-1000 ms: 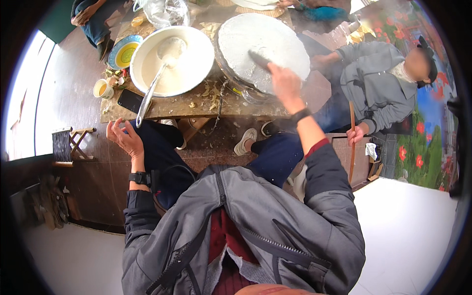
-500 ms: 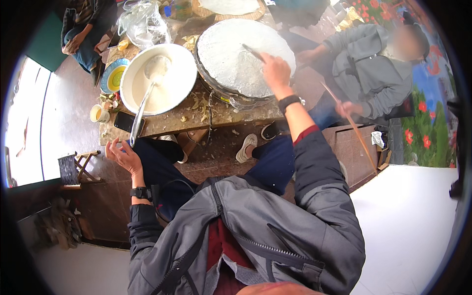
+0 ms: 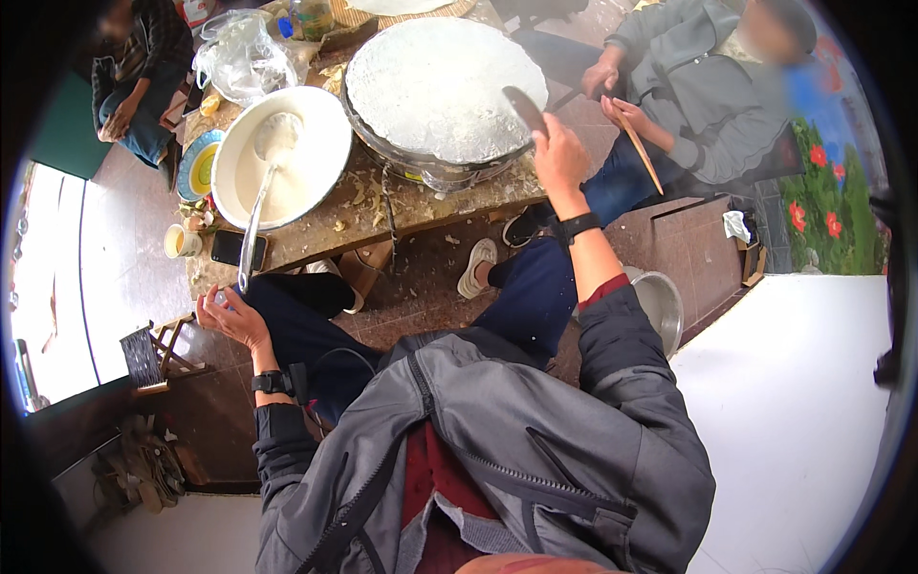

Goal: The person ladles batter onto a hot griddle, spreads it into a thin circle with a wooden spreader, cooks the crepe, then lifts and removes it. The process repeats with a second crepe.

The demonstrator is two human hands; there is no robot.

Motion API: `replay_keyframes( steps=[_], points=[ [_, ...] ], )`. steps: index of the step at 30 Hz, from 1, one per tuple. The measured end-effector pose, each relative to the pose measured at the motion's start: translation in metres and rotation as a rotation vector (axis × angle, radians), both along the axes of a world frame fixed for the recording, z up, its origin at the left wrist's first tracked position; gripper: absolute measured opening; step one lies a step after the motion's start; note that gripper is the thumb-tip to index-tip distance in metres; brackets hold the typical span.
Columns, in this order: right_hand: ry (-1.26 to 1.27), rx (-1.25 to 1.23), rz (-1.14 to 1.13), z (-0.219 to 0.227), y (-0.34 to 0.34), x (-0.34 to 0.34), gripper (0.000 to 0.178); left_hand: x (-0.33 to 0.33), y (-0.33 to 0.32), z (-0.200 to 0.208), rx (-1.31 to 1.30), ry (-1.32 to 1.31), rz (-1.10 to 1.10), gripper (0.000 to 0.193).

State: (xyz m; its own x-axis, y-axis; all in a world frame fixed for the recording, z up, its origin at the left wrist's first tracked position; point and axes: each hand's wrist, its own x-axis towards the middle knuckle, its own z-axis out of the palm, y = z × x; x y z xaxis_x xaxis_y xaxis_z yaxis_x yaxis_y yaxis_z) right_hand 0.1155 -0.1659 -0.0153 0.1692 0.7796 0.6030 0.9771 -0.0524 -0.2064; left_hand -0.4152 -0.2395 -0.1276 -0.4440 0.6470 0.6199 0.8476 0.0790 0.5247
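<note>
My right hand [image 3: 559, 158] grips a flat metal spatula [image 3: 525, 109] whose blade lies over the near edge of a thin white crepe [image 3: 435, 81] spread on a round griddle [image 3: 421, 165]. My left hand [image 3: 229, 318] hangs open beside my knee, below the table's left end, near the tip of a long ladle [image 3: 258, 215]. The ladle rests in a big white bowl [image 3: 330, 143] of pale batter. Both wrists wear dark bands.
A low wooden table [image 3: 382, 215] littered with scraps carries a phone [image 3: 237, 249], a small cup [image 3: 178, 240], a patterned dish [image 3: 198, 167] and a plastic bag [image 3: 244, 53]. A seated person [image 3: 712, 91] in grey holds a stick [image 3: 639, 148]. A metal basin [image 3: 662, 306] sits on the floor.
My right hand with the spatula has drawn back from the middle of the crepe to its near right edge. The left hand has stayed by the knee.
</note>
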Motion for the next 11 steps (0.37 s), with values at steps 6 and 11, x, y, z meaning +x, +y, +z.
replay_keyframes(
  steps=[6,11],
  points=[
    [-0.193,-0.087,0.144,-0.022,-0.016,-0.056,0.018,-0.001,0.0,-0.005,-0.004,-0.026,0.004,0.028],
    [0.065,-0.167,0.246,-0.004,-0.002,-0.073,0.035,0.0,-0.003,0.0,-0.044,0.042,0.009,0.029]
  ],
)
